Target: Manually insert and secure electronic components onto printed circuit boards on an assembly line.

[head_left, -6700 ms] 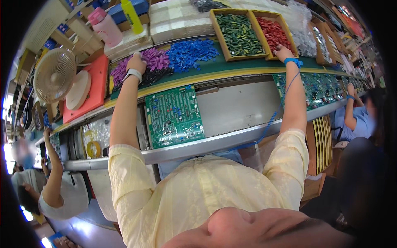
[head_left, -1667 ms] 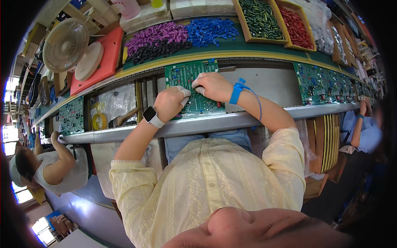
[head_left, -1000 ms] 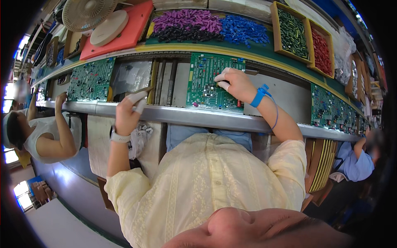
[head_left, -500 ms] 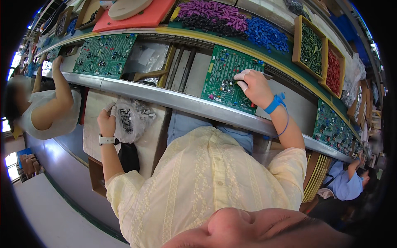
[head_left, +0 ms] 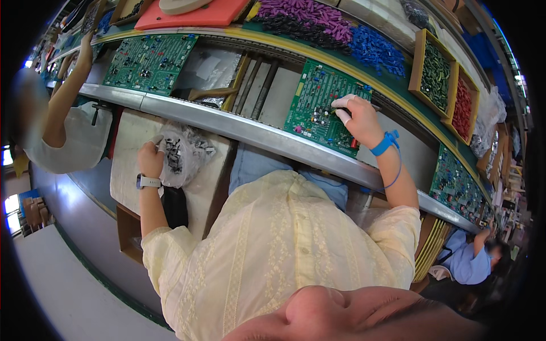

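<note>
My right hand (head_left: pixel 359 120), with pale covers on its fingertips and a blue wrist strap (head_left: pixel 385 142), is over a green circuit board (head_left: pixel 310 108) on the rail line. Its thumb and fingers are closed in a pinch at the small parts in the board's middle; whatever they hold is too small to make out. My left hand (head_left: pixel 151 157), wearing a watch, is at the left edge of a clear plastic bag (head_left: pixel 196 149) of small black and grey parts. Its covered fingers are drawn together, and anything between them is hidden. The bag lies on a pale board-like surface (head_left: pixel 128 136).
A metal rail (head_left: pixel 227 126) runs across in front of me. Other circuit boards (head_left: pixel 149 62) sit along the line. Beyond it are piles of purple (head_left: pixel 307 17) and blue parts (head_left: pixel 375 48), and boxes of green (head_left: pixel 435 74) and red parts (head_left: pixel 465 105). Co-workers sit at left and right.
My left hand has turned and come closer against the bag. My right hand stays over the same part of the board, still pinched. The left co-worker's arm has risen.
</note>
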The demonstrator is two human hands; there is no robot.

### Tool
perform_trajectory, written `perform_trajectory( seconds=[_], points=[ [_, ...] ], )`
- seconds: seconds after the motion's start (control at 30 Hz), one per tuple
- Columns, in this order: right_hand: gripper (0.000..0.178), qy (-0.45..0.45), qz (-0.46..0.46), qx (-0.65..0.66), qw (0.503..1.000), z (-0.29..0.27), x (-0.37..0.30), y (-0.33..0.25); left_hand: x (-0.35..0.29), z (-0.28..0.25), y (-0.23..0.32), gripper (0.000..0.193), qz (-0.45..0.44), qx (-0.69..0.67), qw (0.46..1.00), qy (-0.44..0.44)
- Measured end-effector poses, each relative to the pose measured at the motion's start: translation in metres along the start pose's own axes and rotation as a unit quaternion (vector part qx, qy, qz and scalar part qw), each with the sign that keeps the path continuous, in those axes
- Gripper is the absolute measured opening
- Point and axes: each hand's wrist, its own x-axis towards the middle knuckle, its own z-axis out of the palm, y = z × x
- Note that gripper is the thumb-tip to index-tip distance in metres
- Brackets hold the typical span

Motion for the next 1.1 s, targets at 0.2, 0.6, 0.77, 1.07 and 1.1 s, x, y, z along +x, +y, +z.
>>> perform_trajectory(
  seconds=[0.2,0.6,0.77,1.07,1.1],
  points=[
    [0.015,-0.013,0.029,0.028,0.999,0.000,0.002,0.001,0.002,0.004,-0.006,0.027,-0.031,0.046,0.997,-0.052],
    [0.013,0.017,-0.043,-0.050,0.998,0.000,0.002,-0.005,0.001,0.035,-0.018,0.014,-0.004,0.145,0.978,-0.149],
    [0.015,0.014,-0.060,-0.046,0.997,0.001,-0.006,-0.004,0.000,0.057,-0.017,0.017,0.031,0.246,0.932,-0.265],
    [0.027,0.155,0.167,0.056,0.972,-0.066,-0.138,-0.005,0.013,0.107,-0.078,0.037,0.067,0.350,0.833,-0.424],
    [0.026,0.182,0.223,0.076,0.955,-0.070,-0.164,0.000,0.031,0.130,-0.041,0.037,0.119,0.345,0.826,-0.430]
  ],
)
